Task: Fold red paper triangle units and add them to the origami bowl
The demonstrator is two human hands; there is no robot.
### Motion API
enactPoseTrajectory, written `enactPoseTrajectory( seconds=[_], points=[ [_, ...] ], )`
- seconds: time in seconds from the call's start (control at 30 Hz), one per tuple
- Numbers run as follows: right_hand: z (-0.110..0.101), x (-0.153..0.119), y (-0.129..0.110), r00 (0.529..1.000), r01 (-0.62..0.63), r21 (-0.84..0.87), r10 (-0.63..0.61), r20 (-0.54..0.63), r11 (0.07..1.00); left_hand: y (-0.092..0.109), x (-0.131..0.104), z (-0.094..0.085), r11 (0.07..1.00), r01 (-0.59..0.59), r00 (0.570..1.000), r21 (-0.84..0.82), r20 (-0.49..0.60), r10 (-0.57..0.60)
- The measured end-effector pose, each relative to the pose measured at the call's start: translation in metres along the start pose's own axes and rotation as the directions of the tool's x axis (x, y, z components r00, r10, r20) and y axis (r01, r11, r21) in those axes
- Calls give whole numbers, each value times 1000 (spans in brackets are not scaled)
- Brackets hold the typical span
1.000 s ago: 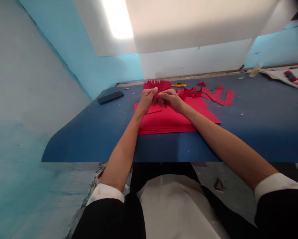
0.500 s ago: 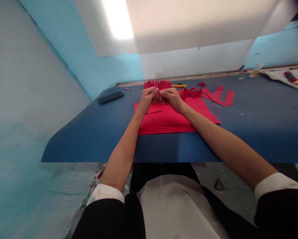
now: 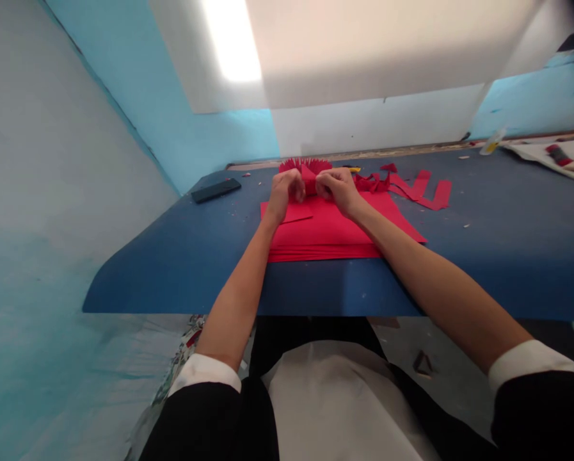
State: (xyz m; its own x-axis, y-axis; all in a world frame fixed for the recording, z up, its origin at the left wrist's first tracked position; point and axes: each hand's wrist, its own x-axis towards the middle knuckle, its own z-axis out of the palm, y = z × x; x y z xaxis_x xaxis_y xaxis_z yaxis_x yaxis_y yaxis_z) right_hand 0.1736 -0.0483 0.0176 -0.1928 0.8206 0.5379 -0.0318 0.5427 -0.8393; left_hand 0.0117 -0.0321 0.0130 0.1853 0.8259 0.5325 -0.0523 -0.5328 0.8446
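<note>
Between my two hands is a small piece of folded red paper, its pointed upper part showing. My left hand has its fingers curled in a pinch at the paper's left edge. From the other side my right hand pinches at its right edge. The fingertips partly cover the paper. Just behind stands a fringed or pleated red paper piece with a jagged top. Beneath the hands lies a stack of red sheets, with a smaller red rectangle on its left part.
Red paper strips and crumpled scraps lie to the right. A yellow tool is partly hidden behind my right hand. A dark phone rests at left on the blue table. A small bottle stands far right.
My hands have moved slightly apart, and more of the folded red paper shows between them. The view has shifted a little.
</note>
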Motion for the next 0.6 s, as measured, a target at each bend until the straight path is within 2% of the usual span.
enactPoseTrajectory(
  seconds=[0.17, 0.33, 0.4, 0.43, 0.47, 0.5, 0.53, 0.6],
  points=[
    [-7, 8, 4, 998, -50, 172, 56, -25, 984, -7, 7, -6, 992, -69, 983, 104, -163, 85],
    [-36, 20, 10, 978, -27, 113, 49, -202, 993, -14, 24, -26, 987, -61, 971, 149, -219, 93],
    [-54, 25, 14, 958, 1, -32, -10, -287, 999, -15, 31, -40, 961, -40, 991, 274, -113, 73],
    [-63, 27, 17, 946, -9, -86, -20, -325, 996, -14, 34, -47, 927, -56, 998, 372, 13, 55],
    [-71, 30, 19, 934, -40, -110, -2, -358, 993, -14, 35, -54, 880, -95, 986, 465, 168, 18],
    [-78, 33, 21, 921, -96, -122, 41, -387, 988, -14, 36, -60, 829, -140, 955, 542, 296, -32],
    [-84, 36, 22, 903, -160, -136, 89, -420, 978, -13, 35, -65, 779, -171, 921, 603, 379, -91],
    [-90, 42, 20, 876, -287, -252, 147, -459, 924, -13, 31, -70, 690, -185, 876, 700, 435, -207]
  ],
)
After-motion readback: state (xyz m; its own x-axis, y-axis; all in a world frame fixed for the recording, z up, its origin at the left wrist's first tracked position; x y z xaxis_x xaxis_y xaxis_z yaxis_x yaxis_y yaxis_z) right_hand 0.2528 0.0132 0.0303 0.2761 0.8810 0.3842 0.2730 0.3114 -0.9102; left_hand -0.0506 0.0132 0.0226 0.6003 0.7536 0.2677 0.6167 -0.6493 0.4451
